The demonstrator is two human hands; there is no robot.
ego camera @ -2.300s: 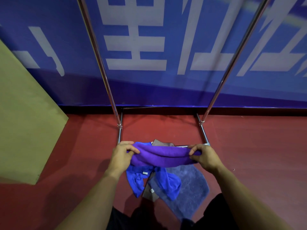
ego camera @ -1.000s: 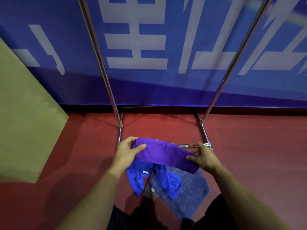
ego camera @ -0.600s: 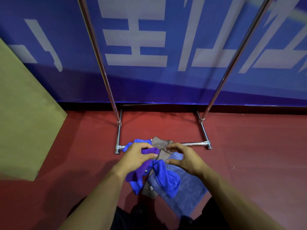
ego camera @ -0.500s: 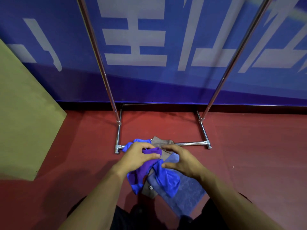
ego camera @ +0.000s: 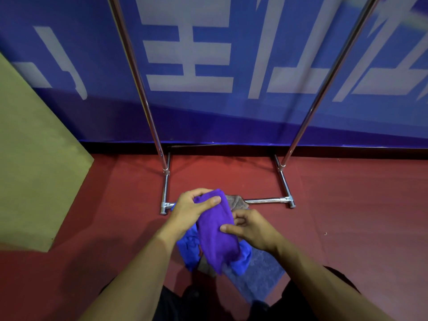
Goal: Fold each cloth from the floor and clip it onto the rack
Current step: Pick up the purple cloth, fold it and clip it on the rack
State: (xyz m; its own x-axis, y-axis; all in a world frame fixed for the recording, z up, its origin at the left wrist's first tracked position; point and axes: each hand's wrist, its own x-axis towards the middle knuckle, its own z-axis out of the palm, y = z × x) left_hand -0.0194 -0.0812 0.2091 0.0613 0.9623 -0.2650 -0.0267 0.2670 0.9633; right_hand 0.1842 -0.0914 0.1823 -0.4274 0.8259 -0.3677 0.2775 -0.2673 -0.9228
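The folded purple cloth [ego camera: 216, 230] hangs lengthwise in the air above the floor pile, and the left hand [ego camera: 191, 210] pinches its far end, thumb on top! The right hand [ego camera: 251, 228] grips its right edge partway down. Below lie a bright blue cloth [ego camera: 188, 250], a grey towel [ego camera: 259, 268] and a brown cloth [ego camera: 237, 201] (half hidden) on the red floor [ego camera: 347, 216], against the chrome rack's [ego camera: 264, 200] near base bar.
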